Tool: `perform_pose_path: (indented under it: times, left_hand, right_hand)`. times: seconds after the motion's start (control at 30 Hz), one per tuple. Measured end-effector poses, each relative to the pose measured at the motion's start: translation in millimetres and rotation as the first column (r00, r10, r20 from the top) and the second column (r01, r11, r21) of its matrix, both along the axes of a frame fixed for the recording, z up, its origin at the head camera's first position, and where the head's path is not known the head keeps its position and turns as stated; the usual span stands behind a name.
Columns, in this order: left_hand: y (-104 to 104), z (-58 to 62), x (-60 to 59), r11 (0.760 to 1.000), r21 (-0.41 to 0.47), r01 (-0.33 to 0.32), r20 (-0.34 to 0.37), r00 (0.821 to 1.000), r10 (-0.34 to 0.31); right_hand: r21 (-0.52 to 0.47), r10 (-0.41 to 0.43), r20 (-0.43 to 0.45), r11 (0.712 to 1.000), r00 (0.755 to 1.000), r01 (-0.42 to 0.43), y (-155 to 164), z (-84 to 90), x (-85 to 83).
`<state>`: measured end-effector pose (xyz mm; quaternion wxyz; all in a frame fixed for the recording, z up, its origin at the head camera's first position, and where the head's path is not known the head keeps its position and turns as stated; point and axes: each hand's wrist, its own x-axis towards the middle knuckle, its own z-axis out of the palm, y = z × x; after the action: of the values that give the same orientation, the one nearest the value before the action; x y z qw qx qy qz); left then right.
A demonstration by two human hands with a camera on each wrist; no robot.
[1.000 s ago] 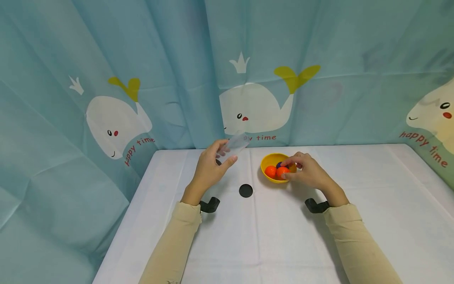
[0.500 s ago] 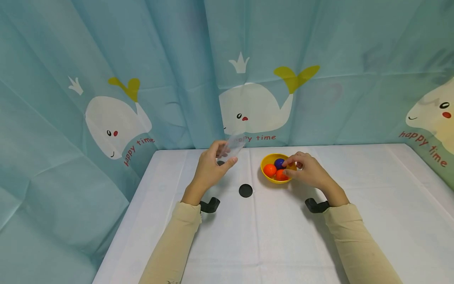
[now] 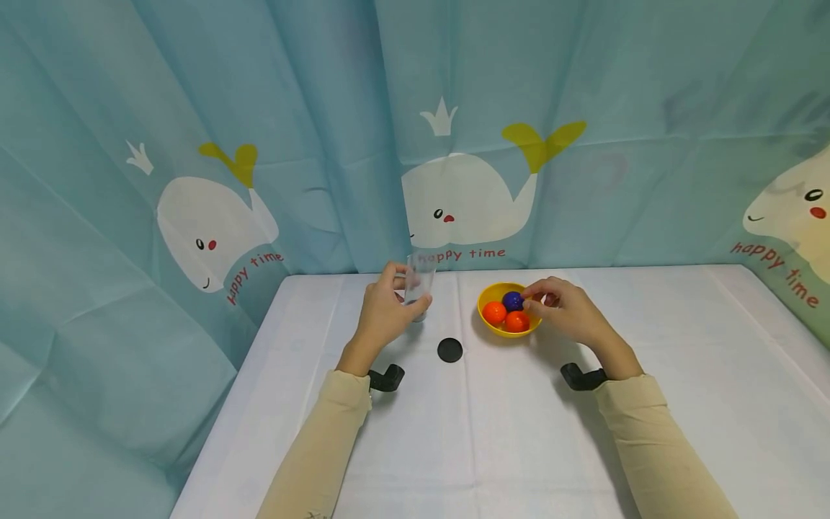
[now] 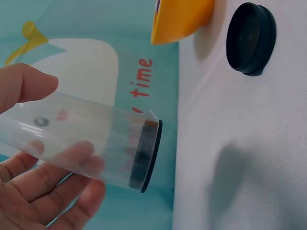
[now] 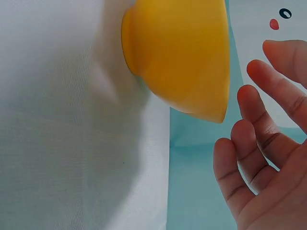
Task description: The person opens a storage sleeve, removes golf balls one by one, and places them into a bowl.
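In the head view my left hand [image 3: 382, 306] holds a clear plastic tube [image 3: 420, 277] nearly upright above the table. Thumb and fingers wrap its sides, and a black cap [image 4: 147, 155] closes its lower end in the left wrist view. My right hand [image 3: 564, 310] hovers at the right rim of a yellow bowl [image 3: 494, 292], fingers loosely bent and holding nothing. Inside the bowl lie an orange ball [image 3: 494, 313], a second orange ball [image 3: 516, 321] and a dark blue ball [image 3: 512, 300]. The right fingertips are close to the blue ball; contact is unclear.
A loose black lid [image 3: 450, 350] lies on the white tablecloth [image 3: 519, 432] between the hands, in front of the bowl. Behind the table hangs a light blue curtain [image 3: 350, 180] printed with whales. Each wrist carries a black camera mount [image 3: 387, 378].
The tube has swung from tilted to nearly upright in my left hand. My right fingers have come off the front orange ball, which sits lower in the bowl, and drawn slightly back.
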<state>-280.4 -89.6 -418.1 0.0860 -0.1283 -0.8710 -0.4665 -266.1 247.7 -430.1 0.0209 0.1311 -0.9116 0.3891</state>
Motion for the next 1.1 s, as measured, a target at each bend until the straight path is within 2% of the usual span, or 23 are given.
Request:
perform_pose_path:
  times: [0.2, 0.57, 0.73, 1.0, 1.1]
  left_hand:
    - [0.7, -7.0, -3.0, 1.000, 0.004, 0.009, 0.036, 0.999, -0.009]
    - [-0.6, -21.7, -8.9, 0.999, -0.039, -0.022, 0.119, 0.993, 0.026]
    - [-4.6, -28.5, -11.3, 0.999, -0.046, -0.015, 0.139, 0.990, 0.021]
    - [-8.2, -27.3, -11.5, 0.997, -0.070, 0.016, 0.149, 0.989, -0.006]
    - [-10.6, -24.8, -12.9, 0.993, -0.112, 0.039, 0.169, 0.985, -0.019]
  right_hand:
    - [-0.012, -0.014, -0.001, 1.000, 1.000, 0.014, 2.8, 2.0, 1.8]
    - [-0.017, -0.080, -0.026, 0.997, 0.996, 0.080, 12.8, 6.1, 1.7]
    - [-0.025, -0.120, -0.065, 0.993, 0.991, 0.119, 20.9, 7.7, 1.6]
    - [-0.057, -0.149, -0.092, 0.988, 0.984, 0.145, 28.3, 6.6, 1.9]
    - [-0.059, -0.150, -0.085, 0.988, 0.985, 0.146, 29.2, 7.3, 2.0]
